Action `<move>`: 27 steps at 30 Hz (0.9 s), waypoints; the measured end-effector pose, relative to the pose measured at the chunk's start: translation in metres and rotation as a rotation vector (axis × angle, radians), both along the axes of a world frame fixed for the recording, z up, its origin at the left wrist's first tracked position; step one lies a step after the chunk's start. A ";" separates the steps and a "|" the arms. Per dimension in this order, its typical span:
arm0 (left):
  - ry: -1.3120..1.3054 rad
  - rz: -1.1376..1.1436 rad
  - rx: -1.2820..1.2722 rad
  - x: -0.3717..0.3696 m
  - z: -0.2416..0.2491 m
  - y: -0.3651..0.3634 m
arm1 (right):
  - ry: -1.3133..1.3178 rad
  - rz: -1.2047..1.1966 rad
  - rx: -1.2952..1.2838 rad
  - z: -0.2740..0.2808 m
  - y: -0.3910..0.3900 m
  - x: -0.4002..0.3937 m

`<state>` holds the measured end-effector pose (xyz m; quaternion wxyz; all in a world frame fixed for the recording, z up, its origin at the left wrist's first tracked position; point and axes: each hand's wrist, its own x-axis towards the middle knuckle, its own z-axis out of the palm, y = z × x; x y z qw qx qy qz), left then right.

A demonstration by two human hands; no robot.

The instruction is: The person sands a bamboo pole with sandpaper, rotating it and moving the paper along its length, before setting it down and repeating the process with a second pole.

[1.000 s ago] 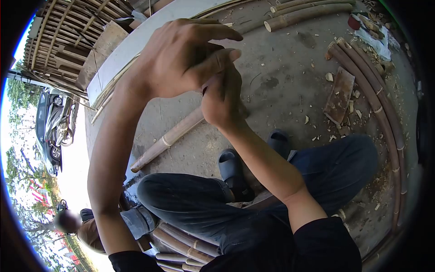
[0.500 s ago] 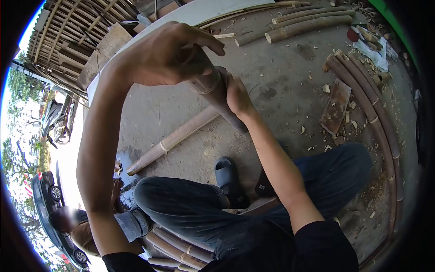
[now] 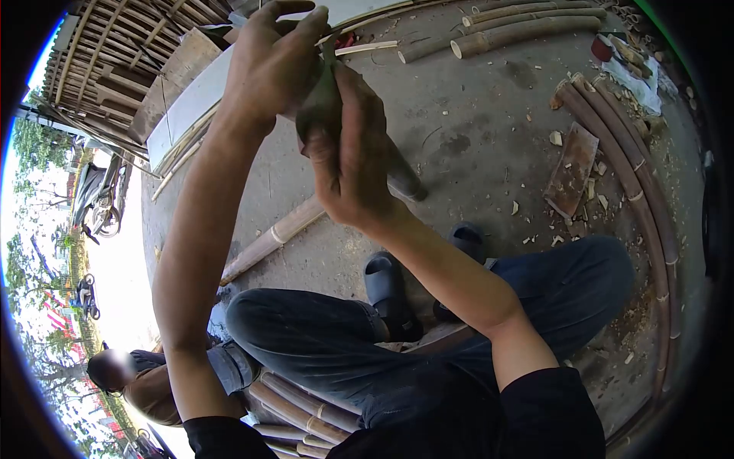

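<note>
My right hand (image 3: 355, 149) wraps around a dark bamboo pole (image 3: 407, 177), its thumb and fingers closed near the end closest to me. The pole slants down from my hands toward the floor, and much of its length is behind the right hand. Beside its upper end is my left hand (image 3: 271, 65), raised high with curled fingers. What lies within those fingers is partly hidden, and a thin dark edge shows next to them. Below, a lighter bamboo pole (image 3: 287, 226) lies across the concrete floor.
Long bamboo poles (image 3: 646, 203) curve along the right, near a flat board (image 3: 572, 170) and wood chips. More poles (image 3: 527, 34) lie at the back. Cut bamboo (image 3: 306, 409) is stacked at my left side, where another person (image 3: 160, 390) sits. My sandal (image 3: 386, 287) rests on the floor.
Both hands have risen and shifted left, the right now closer to the camera. The held pole has moved with them, its lower end shifting slightly up and right. The other person's posture has changed.
</note>
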<state>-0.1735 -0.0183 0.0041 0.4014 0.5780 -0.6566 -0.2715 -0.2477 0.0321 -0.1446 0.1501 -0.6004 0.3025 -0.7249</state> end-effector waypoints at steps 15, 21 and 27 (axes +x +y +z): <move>-0.594 -0.389 -0.262 0.031 0.007 -0.014 | 0.150 -0.096 -0.017 -0.029 -0.034 0.011; -0.975 -0.034 0.145 0.026 0.016 0.008 | 0.301 -0.004 0.120 -0.168 -0.024 -0.017; -0.950 -0.440 -0.159 0.057 0.010 0.006 | 0.169 0.045 -0.052 -0.064 -0.025 0.022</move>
